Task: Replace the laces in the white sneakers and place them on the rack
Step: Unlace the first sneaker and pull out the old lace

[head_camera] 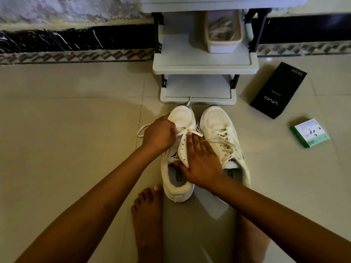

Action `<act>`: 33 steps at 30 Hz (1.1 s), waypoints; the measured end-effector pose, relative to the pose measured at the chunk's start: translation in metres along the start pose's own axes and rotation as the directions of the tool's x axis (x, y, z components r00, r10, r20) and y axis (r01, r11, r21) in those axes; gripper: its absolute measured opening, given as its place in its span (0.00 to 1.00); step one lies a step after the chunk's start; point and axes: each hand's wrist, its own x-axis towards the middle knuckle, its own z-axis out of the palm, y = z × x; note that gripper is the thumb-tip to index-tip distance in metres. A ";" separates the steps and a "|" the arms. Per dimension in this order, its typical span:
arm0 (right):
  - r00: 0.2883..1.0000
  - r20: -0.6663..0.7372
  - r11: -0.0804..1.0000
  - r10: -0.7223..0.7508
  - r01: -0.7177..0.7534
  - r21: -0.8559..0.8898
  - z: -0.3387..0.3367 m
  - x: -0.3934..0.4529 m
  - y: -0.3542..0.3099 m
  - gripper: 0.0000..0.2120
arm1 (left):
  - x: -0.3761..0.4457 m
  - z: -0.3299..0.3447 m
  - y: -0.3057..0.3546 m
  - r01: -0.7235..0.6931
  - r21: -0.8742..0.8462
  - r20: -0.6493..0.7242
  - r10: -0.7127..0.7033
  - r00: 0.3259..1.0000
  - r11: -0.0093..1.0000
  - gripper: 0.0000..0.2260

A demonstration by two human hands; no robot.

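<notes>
Two white sneakers stand side by side on the floor, toes toward the rack (205, 69). The left sneaker (180, 118) has a white lace (141, 130) threaded only through its eyelets nearest the toe, with a loop lying on the floor to its left and one end trailing past the toe. My left hand (158, 134) pinches this lace at the shoe's left side. My right hand (199, 160) lies flat on the shoe's right flap, thumb tucked under it near the tongue. The right sneaker (220, 126) is fully laced.
The grey rack has several shelves; a plastic tub (223, 44) of laces sits on an upper one. A black phone box (278, 90) and a small green-and-white box (309, 132) lie on the tiled floor at right. My bare foot (148, 215) is below the left sneaker.
</notes>
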 end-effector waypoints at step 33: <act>1.000 -0.004 0.999 -0.009 0.009 0.041 -0.003 0.001 -0.002 0.47 | 0.001 0.005 -0.002 -0.041 0.156 -0.001 0.042 0.999 0.987 0.14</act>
